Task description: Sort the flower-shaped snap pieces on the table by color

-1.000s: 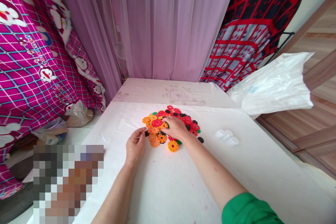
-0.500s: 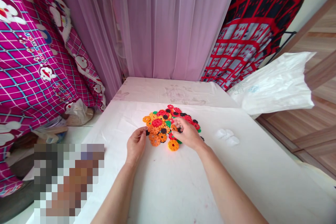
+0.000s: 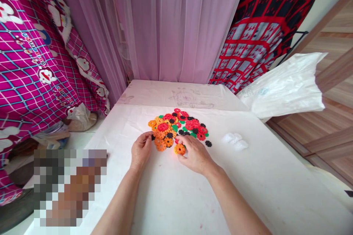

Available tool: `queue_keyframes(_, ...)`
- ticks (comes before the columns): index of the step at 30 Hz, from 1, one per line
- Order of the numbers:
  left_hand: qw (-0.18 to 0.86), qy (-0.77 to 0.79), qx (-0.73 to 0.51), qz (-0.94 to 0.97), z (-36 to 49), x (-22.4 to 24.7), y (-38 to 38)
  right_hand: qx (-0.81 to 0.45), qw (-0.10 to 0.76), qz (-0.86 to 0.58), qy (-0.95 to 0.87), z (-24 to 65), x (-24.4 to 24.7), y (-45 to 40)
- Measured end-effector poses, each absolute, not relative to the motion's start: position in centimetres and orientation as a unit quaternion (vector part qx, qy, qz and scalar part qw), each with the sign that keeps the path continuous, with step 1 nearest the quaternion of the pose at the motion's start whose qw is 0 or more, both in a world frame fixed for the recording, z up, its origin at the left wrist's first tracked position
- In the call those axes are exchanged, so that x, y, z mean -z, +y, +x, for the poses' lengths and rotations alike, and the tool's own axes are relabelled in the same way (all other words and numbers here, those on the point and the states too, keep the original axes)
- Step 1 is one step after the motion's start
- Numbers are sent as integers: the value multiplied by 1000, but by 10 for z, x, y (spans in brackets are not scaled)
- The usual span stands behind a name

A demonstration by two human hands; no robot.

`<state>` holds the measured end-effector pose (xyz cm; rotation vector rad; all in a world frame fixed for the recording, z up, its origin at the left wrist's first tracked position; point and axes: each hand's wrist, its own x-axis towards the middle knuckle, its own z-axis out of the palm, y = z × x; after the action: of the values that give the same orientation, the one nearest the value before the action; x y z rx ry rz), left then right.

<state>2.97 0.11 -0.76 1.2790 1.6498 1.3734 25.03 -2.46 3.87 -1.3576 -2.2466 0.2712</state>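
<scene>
Right hand (image 3: 195,155) shifted nearer, white bundle (image 3: 235,141) to its right

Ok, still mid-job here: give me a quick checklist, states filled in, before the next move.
1. Left hand at the left edge of the pile: ok, fingertips at a black disc.
2. Firm grip on that black disc: cannot tell.
3. Right hand at the orange disc in front of the pile: ok, thumb and fingers close about it.
4. Discs in the pile lying separately: not ok, many overlap.
5. White pieces clear of both hands: ok, they lie right of the pile.
</scene>
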Motion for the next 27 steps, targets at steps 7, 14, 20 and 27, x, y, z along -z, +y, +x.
queue_keyframes(7,312,629,-520,487,29,10,2,-105,239,-504,-824,251,-41,-24)
queue_keyframes(14,196,577,-453,651,29,5,-3,-155,247,-603,-742,273,-33,-35)
queue_keyframes(20,102,528,-256,803,42,-5,-19,-182,191,-643,-719,270,-18,-53)
queue_keyframes(27,99,553,-207,801,59,-7,-22,-163,208,-650,-713,254,-17,-46)
